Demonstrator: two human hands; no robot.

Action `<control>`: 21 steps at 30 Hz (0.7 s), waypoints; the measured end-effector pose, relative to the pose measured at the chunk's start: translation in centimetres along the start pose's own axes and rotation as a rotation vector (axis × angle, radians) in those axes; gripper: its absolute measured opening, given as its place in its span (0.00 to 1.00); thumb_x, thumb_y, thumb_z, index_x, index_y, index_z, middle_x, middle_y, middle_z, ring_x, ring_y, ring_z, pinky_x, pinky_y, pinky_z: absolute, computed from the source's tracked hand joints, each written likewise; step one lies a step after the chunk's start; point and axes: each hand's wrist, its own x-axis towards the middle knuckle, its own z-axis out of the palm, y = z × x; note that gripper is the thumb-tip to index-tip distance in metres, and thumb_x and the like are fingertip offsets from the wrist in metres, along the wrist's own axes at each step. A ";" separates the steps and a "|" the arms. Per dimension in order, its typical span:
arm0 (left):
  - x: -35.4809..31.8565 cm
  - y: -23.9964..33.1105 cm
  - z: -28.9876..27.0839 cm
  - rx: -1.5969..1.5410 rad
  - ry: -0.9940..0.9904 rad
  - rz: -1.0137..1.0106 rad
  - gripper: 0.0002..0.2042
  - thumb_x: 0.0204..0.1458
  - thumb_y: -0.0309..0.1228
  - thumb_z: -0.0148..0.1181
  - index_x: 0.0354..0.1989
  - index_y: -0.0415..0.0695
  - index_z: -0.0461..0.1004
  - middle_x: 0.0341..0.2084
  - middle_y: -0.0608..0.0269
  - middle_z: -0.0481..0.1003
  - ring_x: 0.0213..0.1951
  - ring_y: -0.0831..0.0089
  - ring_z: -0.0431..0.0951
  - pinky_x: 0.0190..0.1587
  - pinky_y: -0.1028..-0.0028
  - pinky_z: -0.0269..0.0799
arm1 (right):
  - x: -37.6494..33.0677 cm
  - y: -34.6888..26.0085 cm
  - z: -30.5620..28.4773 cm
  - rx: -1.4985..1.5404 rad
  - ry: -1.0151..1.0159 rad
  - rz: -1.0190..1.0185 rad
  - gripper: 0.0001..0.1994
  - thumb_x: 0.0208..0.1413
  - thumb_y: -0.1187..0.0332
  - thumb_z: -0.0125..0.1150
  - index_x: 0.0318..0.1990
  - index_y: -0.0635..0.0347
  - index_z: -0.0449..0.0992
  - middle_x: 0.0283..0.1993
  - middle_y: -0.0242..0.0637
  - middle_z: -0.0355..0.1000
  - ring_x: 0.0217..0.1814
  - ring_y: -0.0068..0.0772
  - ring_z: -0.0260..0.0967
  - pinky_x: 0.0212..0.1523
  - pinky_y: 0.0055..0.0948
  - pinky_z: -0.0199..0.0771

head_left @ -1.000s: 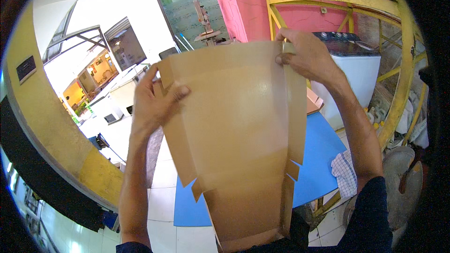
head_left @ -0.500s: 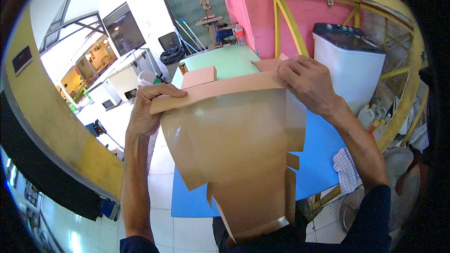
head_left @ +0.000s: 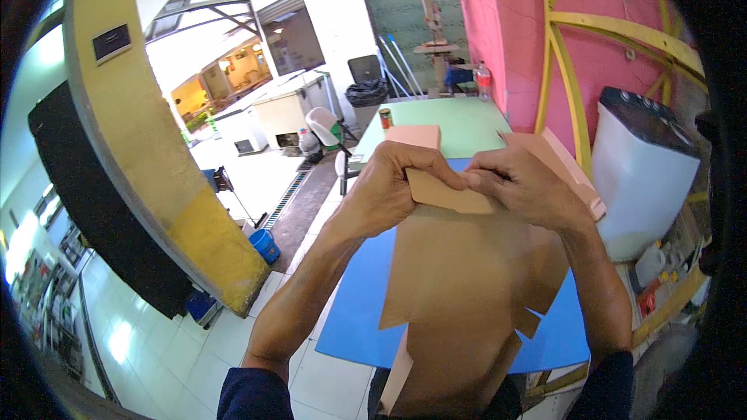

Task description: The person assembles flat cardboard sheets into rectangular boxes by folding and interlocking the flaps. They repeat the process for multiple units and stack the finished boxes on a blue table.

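Both hands pinch the folded top edge of a flat brown cardboard box blank (head_left: 467, 280) held up in the air, so a crooked crease looks the likeliest fault, should one hand press ahead of the other, or the loose lower flaps could snag the blue table (head_left: 354, 303) below them. The left hand (head_left: 393, 183) is clenched, fingers curled over the fold with the thumb behind it. Just right of it, almost touching, the right hand (head_left: 529, 187) grips the same fold, fingers bent and nearly closed, with the blank hanging beneath both.
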 end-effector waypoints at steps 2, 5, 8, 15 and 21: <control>-0.5 1.1 -1.2 -0.262 -0.027 -0.185 0.13 0.56 0.22 0.58 0.50 0.40 0.76 0.42 0.57 0.81 0.41 0.75 0.81 0.42 0.77 0.77 | 0.4 -0.2 -0.1 0.001 0.011 0.002 0.11 0.58 0.62 0.62 0.36 0.63 0.79 0.25 0.50 0.72 0.26 0.45 0.72 0.31 0.40 0.69; -0.6 3.4 -3.3 -0.459 0.005 -0.295 0.22 0.64 0.39 0.54 0.61 0.38 0.67 0.48 0.50 0.79 0.46 0.69 0.81 0.41 0.70 0.79 | 0.3 -0.6 0.7 -0.030 0.107 -0.065 0.11 0.54 0.61 0.66 0.35 0.61 0.79 0.23 0.47 0.72 0.23 0.44 0.70 0.29 0.40 0.68; 0.1 6.1 -3.9 0.277 -0.236 -0.255 0.19 0.62 0.44 0.56 0.52 0.41 0.75 0.46 0.51 0.79 0.45 0.62 0.81 0.43 0.64 0.76 | 0.0 -1.3 1.9 -0.092 0.201 -0.219 0.10 0.52 0.61 0.67 0.34 0.58 0.80 0.24 0.46 0.73 0.24 0.47 0.72 0.28 0.43 0.69; -0.9 9.8 -2.4 0.868 -0.302 -0.230 0.15 0.57 0.44 0.61 0.35 0.43 0.83 0.33 0.52 0.79 0.42 0.52 0.76 0.49 0.59 0.67 | -0.6 -3.8 2.6 -0.269 0.327 -0.436 0.04 0.47 0.71 0.68 0.30 0.60 0.80 0.26 0.42 0.76 0.29 0.46 0.75 0.31 0.38 0.73; -0.6 10.5 -5.2 0.992 -0.385 -0.297 0.14 0.57 0.40 0.61 0.31 0.39 0.81 0.23 0.51 0.76 0.32 0.56 0.76 0.39 0.61 0.70 | -2.2 -0.9 0.9 -0.287 0.270 -0.229 0.06 0.49 0.65 0.66 0.31 0.57 0.81 0.29 0.45 0.76 0.32 0.51 0.75 0.35 0.46 0.73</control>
